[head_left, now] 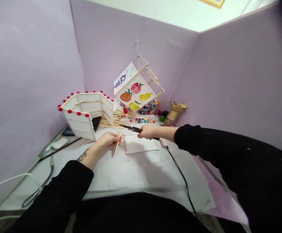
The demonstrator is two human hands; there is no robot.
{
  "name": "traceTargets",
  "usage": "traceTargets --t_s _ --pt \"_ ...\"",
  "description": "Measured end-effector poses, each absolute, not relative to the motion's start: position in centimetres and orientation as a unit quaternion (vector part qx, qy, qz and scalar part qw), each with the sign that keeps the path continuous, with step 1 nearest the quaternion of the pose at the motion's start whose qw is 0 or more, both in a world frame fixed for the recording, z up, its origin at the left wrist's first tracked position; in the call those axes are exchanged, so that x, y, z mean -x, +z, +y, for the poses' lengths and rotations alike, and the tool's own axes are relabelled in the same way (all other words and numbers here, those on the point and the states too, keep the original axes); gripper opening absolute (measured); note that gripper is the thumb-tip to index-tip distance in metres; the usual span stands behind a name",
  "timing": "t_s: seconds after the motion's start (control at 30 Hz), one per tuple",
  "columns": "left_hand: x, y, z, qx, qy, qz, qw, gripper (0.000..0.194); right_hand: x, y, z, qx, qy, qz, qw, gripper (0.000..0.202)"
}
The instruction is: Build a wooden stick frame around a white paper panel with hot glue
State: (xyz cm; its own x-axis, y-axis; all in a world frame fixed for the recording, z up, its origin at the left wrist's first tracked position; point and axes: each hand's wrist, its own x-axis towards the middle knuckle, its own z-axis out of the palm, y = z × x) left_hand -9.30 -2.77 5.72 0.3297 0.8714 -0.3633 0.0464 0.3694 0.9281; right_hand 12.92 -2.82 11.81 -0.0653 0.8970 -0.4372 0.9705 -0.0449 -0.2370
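Note:
Thin wooden sticks [117, 146] are pinched in my left hand [110, 139], slanting down toward the table. My right hand [147, 132] is wrapped round the handles of long-nose pliers [132, 128] with red and black grips. Their dark, narrow jaws point left, above the loose sticks; whether the jaws are apart is too small to tell. Under and between my hands a flat white panel [141, 146] lies on the table, edged with thin sticks. The pliers and the held sticks are apart.
A white folded screen [79, 121] with red pompoms stands left. Above the table hangs a stick-framed lantern [136, 92] with painted fruit. Behind are loose sticks [107, 120], beads [146, 120] and a beige figure [175, 113]. A black cable [179, 168] trails from a pink device [164, 143].

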Motion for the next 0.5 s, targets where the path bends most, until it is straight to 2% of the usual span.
traceTargets --t_s 0.13,0.23,0.3,0.37,0.43,0.5 --pt "10.5 5.0 -3.3 -0.463 0.296 0.487 0.679 0.018 -15.3 13.4 -2.2 -0.693 -0.243 0.677 0.052 0.024" --pt "10.9 4.4 -3.7 -0.451 0.313 0.501 0.669 0.020 -19.3 13.5 -3.2 -0.701 -0.253 0.667 -0.008 0.029" --pt "10.8 4.1 -3.6 -0.486 0.329 0.519 0.622 0.019 -22.8 12.7 -4.5 -0.734 -0.247 0.627 -0.081 0.034" --pt "10.4 4.0 -3.0 -0.589 0.323 0.536 0.511 0.015 -26.2 11.3 -6.0 -0.774 -0.216 0.577 -0.144 0.043" --pt "9.8 3.9 -2.2 -0.721 0.276 0.535 0.342 0.011 -29.1 9.4 -7.7 -0.813 -0.176 0.536 -0.143 0.047" --pt "9.4 3.9 -1.4 -0.808 0.199 0.521 0.188 0.012 -31.3 7.5 -9.1 -0.828 -0.141 0.525 -0.140 0.043"
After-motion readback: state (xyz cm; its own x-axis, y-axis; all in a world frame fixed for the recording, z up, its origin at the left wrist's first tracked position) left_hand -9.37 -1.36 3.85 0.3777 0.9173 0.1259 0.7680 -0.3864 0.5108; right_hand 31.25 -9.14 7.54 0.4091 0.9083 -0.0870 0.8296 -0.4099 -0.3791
